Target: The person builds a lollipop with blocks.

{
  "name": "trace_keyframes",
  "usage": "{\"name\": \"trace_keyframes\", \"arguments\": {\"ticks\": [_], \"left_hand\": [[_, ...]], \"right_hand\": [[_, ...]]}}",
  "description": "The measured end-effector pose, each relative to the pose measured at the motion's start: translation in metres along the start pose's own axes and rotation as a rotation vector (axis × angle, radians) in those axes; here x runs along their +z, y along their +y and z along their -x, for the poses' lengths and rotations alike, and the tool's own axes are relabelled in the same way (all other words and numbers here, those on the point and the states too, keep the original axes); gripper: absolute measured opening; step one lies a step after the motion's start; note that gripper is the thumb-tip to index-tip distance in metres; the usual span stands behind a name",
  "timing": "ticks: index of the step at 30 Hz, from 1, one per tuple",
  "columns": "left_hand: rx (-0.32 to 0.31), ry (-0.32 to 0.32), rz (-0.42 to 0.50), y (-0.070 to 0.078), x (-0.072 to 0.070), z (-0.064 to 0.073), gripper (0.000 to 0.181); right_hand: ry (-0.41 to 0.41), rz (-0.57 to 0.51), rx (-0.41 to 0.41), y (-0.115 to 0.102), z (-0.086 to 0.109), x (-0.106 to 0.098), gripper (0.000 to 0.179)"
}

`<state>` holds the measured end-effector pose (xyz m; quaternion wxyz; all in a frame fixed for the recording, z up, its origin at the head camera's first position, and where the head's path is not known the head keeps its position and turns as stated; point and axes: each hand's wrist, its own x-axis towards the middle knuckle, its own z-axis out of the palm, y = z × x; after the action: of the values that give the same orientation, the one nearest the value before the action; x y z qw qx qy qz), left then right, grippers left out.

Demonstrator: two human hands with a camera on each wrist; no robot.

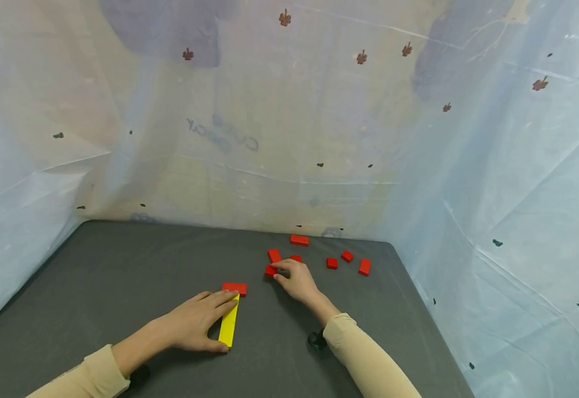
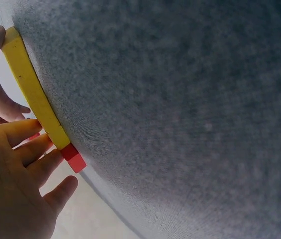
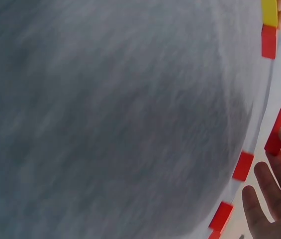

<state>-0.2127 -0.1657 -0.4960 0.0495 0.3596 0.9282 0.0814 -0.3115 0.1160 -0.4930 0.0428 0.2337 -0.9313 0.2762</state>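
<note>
Around us hangs a pale sheet (image 1: 249,110) printed with small leaf shapes, and within it is the dark table (image 1: 120,276) we work on. Our left hand (image 1: 197,320) is nearer to us; our right hand (image 1: 296,279) reaches farther out, to the right of it. Between the left thumb and fingers is the yellow bar (image 1: 228,325), lying on the table and pointing away from us, with a red block (image 1: 235,287) crosswise against its far end. For the step in hand, which we judge to be taking up another red piece, we would press only lightly on the left, so the bar and its end piece do not drift apart, and lift on the right cleanly, without nudging the neighbours. As for the grip, our left is spread wide along the bar, thumb at its near end, fingertips about its far end, touching rather than wrapped round it. Our right is nearly closed: thumb and finger pinch a red piece (image 3: 278,123), the other fingers held apart from it; whether it is off the table we cannot tell. Beyond that hand we see longer red bricks (image 1: 299,240), and smallest of all, two red cubes (image 1: 331,263) toward the right.
</note>
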Motion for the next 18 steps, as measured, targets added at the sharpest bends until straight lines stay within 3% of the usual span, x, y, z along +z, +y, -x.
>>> {"name": "trace_keyframes", "arguments": {"ticks": [18], "left_hand": [[-0.007, -0.006, -0.008, 0.001, -0.001, 0.0, 0.101]], "right_hand": [[-0.072, -0.008, -0.085, -0.041, -0.016, 0.025, 0.033]]}}
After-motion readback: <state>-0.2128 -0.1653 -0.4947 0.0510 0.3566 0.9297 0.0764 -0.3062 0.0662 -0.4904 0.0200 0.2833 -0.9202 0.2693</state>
